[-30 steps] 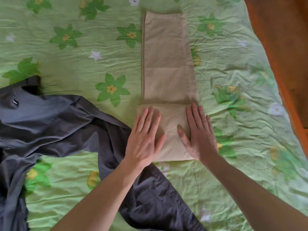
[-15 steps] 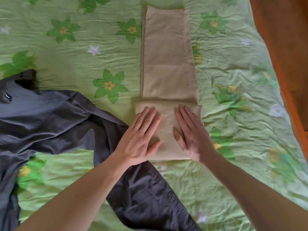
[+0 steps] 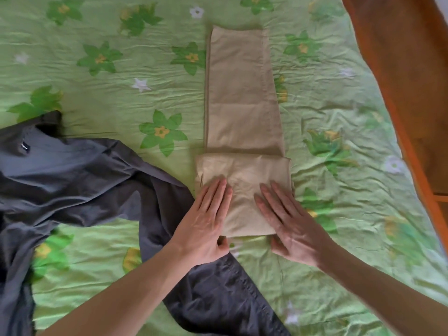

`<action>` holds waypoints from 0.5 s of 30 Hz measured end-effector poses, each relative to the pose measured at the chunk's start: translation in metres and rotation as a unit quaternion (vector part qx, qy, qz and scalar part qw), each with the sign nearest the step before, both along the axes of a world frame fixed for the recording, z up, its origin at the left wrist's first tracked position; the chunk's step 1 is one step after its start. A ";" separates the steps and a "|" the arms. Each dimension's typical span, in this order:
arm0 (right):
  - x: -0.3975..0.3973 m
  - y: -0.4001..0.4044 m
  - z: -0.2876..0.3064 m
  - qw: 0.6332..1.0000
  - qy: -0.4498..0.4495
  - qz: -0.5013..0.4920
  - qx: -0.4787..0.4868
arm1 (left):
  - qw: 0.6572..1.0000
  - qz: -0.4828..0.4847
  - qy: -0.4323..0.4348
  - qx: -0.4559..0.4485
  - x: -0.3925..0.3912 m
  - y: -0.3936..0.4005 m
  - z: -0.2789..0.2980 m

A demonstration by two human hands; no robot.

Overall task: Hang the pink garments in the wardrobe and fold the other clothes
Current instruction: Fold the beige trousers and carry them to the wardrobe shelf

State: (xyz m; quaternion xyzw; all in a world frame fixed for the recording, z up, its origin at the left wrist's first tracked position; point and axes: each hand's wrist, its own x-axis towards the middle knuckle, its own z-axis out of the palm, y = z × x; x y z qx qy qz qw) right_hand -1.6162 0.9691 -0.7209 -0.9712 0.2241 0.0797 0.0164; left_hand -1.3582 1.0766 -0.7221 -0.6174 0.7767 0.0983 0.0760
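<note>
I see the beige garment [image 3: 242, 100] lying lengthwise on the green flowered bedsheet [image 3: 109, 93], a long narrow strip running away from me, its near end turned back over itself into a thicker folded block; my left hand [image 3: 206, 221] lies flat on the left part of that block, fingers straight and close together, pointing away from me, with the thumb tucked at the near edge of the fold; my right hand [image 3: 288, 224] lies flat on the right part, fingers straight and slightly spread, thumb down by the near corner; neither hand grips the cloth, both simply press on it with open palms; the dark grey garment [image 3: 84, 180] sprawls unfolded to the left, one part running under my left forearm toward the bottom of the view, its nearest edge just beside the beige fold; along the right edge of the bed I see orange-brown wooden furniture [image 3: 400, 69]; I cannot tell what piece it is.
</note>
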 end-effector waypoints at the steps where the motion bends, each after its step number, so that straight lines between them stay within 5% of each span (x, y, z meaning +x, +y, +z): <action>1: 0.004 0.003 -0.002 1.000 -0.004 -0.020 -0.015 | 1.000 0.007 -0.011 0.011 -0.001 -0.001 0.001; 7: 0.029 0.030 -0.017 0.983 -0.091 -0.157 -0.034 | 0.994 0.066 -0.062 0.066 -0.025 -0.008 0.020; 15: 0.021 0.029 0.020 0.978 -0.126 -0.166 -0.031 | 0.995 0.086 0.044 0.026 -0.020 -0.008 0.047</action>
